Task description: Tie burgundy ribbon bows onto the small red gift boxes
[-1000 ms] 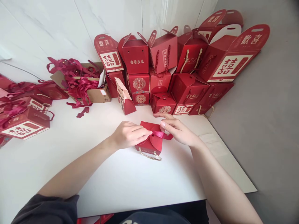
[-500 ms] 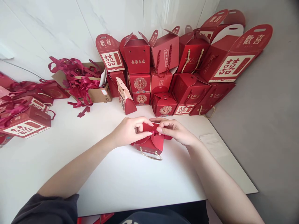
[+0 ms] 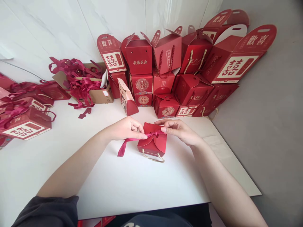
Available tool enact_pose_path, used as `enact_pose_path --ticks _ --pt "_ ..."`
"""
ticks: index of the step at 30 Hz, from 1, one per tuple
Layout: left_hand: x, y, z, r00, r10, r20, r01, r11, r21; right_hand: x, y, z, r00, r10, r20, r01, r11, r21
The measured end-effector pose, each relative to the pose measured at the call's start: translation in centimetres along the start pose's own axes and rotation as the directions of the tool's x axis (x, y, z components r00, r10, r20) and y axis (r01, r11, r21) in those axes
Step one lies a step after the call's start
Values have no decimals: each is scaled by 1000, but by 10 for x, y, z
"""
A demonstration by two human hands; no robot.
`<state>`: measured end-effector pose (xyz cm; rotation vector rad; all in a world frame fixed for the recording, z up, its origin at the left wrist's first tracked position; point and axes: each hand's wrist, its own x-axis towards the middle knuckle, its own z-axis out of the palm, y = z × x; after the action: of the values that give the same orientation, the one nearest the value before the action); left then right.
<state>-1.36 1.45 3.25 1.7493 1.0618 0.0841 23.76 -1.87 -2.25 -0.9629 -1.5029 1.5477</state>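
A small red gift box (image 3: 153, 146) with a twisted gold cord handle (image 3: 152, 160) at its front sits on the white table. Across its top runs a magenta ribbon (image 3: 122, 148), knotted near the centre by the holes in the flaps. My left hand (image 3: 129, 129) pinches the ribbon at the box's left side, and the ribbon's tail hangs down onto the table. On the other side, my right hand (image 3: 178, 130) holds the ribbon between thumb and fingers, close to the box's right edge.
Stacked red gift boxes (image 3: 142, 83) line the back wall. An open cardboard box (image 3: 101, 96) full of magenta ribbons stands back left, a loose ribbon piece (image 3: 84, 113) before it. Red boxes with bows (image 3: 40, 116) lie far left. The table edge (image 3: 236, 162) runs along the right.
My left hand has moved left, away from the knot, drawing the ribbon out sideways. The ribbon's tail now shows at the left. My right hand has shifted slightly right.
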Motion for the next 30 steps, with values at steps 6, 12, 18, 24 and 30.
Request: enact_pose_path --ticks 6,12,18,24,30 --pt "0 -3 -7 997 -26 67 26 1000 -2 0 3 -6 1000 -18 0 18 1000 -21" --pt "0 -7 -18 987 -57 151 53 998 28 -4 -2 -10 996 -88 0 86 976 -200" --pt "2 -14 -21 977 16 211 -34 996 82 -8 -9 -9 993 -119 -10 107 921 -373" --pt "-7 -2 -19 994 18 110 -33 990 137 -12 -16 -5 979 -194 68 206 900 -384" --pt "-22 12 -19 990 82 -116 -81 997 15 -17 -20 0 988 -66 143 90 982 -168"
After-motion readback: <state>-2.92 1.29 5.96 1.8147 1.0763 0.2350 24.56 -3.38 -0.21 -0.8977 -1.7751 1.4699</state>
